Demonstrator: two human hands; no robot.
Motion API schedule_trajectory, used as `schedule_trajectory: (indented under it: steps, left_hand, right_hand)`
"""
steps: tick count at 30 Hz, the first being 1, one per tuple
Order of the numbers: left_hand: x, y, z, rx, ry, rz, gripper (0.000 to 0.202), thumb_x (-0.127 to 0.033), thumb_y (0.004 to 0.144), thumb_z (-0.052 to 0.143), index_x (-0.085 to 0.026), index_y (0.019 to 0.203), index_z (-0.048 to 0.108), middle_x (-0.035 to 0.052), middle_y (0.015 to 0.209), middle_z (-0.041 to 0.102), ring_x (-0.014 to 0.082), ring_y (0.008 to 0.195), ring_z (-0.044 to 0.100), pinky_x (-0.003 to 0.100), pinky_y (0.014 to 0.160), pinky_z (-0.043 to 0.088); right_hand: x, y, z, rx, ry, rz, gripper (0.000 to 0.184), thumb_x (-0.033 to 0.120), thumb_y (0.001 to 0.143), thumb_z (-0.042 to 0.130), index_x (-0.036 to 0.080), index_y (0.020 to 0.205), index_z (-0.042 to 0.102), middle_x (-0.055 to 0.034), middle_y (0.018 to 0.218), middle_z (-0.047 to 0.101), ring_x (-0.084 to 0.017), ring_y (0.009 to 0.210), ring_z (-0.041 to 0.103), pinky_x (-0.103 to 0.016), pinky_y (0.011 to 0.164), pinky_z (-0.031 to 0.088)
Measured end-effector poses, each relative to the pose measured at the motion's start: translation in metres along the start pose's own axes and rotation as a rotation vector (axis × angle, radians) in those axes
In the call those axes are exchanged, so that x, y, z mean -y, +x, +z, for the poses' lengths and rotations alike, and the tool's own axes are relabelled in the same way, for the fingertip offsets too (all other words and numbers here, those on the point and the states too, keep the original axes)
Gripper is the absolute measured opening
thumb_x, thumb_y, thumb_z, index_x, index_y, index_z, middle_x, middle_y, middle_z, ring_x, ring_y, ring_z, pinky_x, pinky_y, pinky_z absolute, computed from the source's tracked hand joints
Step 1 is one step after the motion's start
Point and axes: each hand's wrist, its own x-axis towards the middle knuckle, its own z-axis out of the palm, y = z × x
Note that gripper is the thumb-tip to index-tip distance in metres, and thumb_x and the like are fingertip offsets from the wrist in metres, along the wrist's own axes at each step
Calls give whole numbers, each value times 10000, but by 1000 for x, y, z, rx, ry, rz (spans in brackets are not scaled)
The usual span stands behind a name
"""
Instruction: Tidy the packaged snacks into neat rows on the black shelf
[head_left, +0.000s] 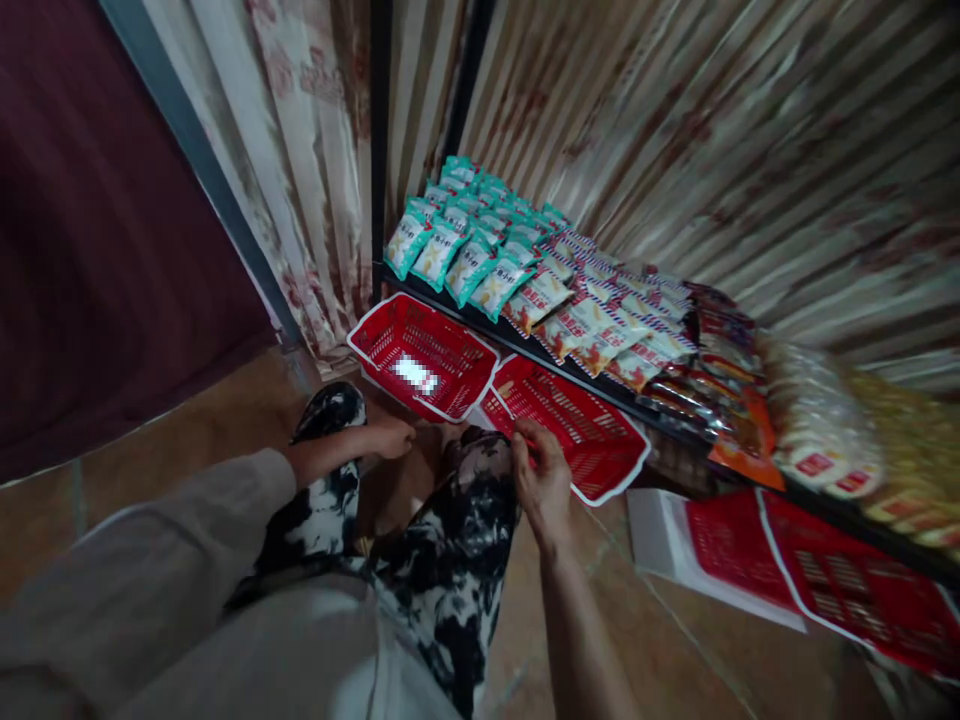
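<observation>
My left hand [390,437] is loosely closed over my left knee, just below a red plastic basket [379,335] with a white rim. Nothing shows in its fingers. Beside my right knee, my right hand [543,482] has its fingers curled together in front of a second red basket [592,440]. Whether it pinches something is hidden, and I cannot tell if it touches that basket. A pixelated white patch [416,374] covers part of the first basket. Few details show inside the two baskets in the dim light.
Above the baskets, a low dark shelf holds teal snack bags [469,265], striped white snack bags [600,325], dark packets [720,350] and clear bags [817,420]. More red baskets [825,570] lie at the right. Curtains [675,130] hang behind; a dark purple cloth [112,230] hangs left.
</observation>
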Motion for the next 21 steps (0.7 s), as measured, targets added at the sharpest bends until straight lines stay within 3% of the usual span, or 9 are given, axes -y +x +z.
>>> schedule_trajectory:
  steps: [6, 11, 21]
  left_hand:
    - [-12, -2, 5, -21, -45, -17, 309, -199, 827, 453, -187, 1067, 648, 64, 1103, 672, 192, 987, 622, 266, 836, 473]
    - [-27, 5, 3, -98, -85, -58, 324, -216, 830, 465, -200, 1102, 639, 64, 1176, 645, 207, 1041, 610, 286, 865, 475]
    - [-56, 3, 14, -198, -146, -182, 330, -221, 851, 431, -196, 1111, 631, 69, 1181, 643, 211, 1069, 602, 285, 888, 460]
  right_hand:
    - [8, 13, 0, 105, -69, -143, 239, 345, 881, 482, 189, 980, 634, -100, 1014, 648, -208, 984, 598, -402, 885, 497]
    - [9, 25, -10, 193, -94, -228, 253, 342, 890, 464, 182, 981, 638, -112, 1025, 640, -207, 966, 604, -369, 826, 527]
    - [-8, 42, -24, 333, -133, -345, 268, 334, 890, 452, 179, 1018, 629, -113, 1009, 649, -216, 940, 611, -380, 832, 516]
